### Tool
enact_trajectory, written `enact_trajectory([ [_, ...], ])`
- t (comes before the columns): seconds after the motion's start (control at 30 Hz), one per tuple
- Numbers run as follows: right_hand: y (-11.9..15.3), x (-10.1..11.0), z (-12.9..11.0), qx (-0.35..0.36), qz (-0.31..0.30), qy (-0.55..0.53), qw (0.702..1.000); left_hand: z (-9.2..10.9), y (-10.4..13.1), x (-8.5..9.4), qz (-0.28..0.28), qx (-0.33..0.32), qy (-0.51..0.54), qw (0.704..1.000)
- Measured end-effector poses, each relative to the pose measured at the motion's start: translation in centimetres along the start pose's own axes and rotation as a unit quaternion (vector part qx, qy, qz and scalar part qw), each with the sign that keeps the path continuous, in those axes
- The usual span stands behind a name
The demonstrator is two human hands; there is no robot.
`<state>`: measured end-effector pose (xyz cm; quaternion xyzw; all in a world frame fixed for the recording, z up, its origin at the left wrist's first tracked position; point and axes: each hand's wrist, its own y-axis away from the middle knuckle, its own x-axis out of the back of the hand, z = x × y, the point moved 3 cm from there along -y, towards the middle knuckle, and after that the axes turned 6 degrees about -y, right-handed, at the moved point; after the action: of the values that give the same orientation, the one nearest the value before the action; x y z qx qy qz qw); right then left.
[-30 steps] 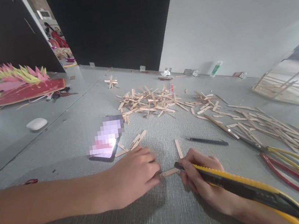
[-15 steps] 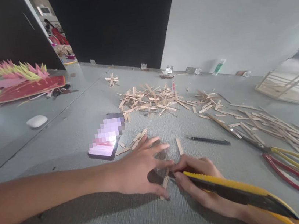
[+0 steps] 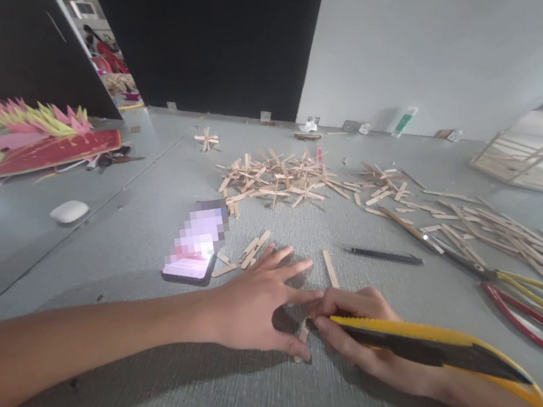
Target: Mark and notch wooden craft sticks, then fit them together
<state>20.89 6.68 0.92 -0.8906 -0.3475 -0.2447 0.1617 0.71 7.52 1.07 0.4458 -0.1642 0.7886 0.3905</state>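
My left hand point(image 3: 265, 302) lies spread over the grey surface, its thumb and index finger pressing the ends of a small wooden stick piece point(image 3: 303, 331). In my right hand point(image 3: 361, 339) is a yellow and black utility knife point(image 3: 422, 344), pinched near its front end. Its tip meets the stick piece between my two hands; the blade itself is hidden by my fingers. Another wooden stick point(image 3: 330, 268) lies just above my right hand. A few cut sticks point(image 3: 255, 249) rest beyond my left fingers.
A lit phone point(image 3: 194, 245) lies beyond my left forearm. Farther back is a pile of wooden pieces point(image 3: 273, 180). On the right are a thin black craft knife point(image 3: 384, 255), scissors point(image 3: 540, 320) with red and yellow handles, and many loose sticks point(image 3: 512, 230).
The whole view has shifted slightly. Both hands keep nearly the same pose, with the knife still at the stick piece. Nothing was let go or taken hold of.
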Motion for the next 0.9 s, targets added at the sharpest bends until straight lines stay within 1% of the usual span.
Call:
enact_trajectory([
  [0.33,-0.35,-0.11,-0.06,-0.011,-0.015,-0.025,1.000,0.25,0.05,0.36,-0.015,-0.001,-0.005,1.000],
  [0.73,-0.21,-0.16,-0.07,-0.021,-0.010,0.004,1.000,0.43,0.30,0.29,-0.007,-0.008,-0.009,1.000],
  [0.9,-0.24,-0.03,-0.05,-0.023,-0.007,0.009,1.000,0.34,0.23,0.20,-0.016,-0.001,-0.019,1.000],
])
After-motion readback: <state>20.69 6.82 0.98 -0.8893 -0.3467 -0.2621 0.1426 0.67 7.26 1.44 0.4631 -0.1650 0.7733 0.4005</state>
